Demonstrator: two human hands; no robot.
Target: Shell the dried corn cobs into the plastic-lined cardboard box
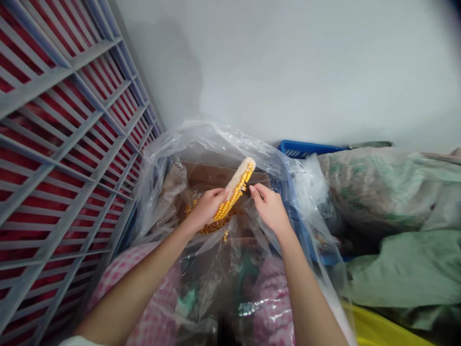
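Observation:
My left hand [206,207] is wrapped round the lower part of a corn cob [237,185], holding it tilted up to the right. The cob is partly stripped: yellow kernels run along one side, and bare pale cob shows at the top. My right hand [268,206] pinches at the kernels on the cob's right side with thumb and fingertips. Both hands are over a cardboard box [212,175] lined with clear plastic [201,139]. Loose kernels [211,227] lie heaped in the box below the cob.
A grey slatted grille [61,144] over red stands at the left. A blue crate [306,149] sits behind the box. Bulging woven sacks [389,192] lie at the right, above a yellow edge [378,329]. Pink checked cloth [151,307] covers my lap. A white wall is behind.

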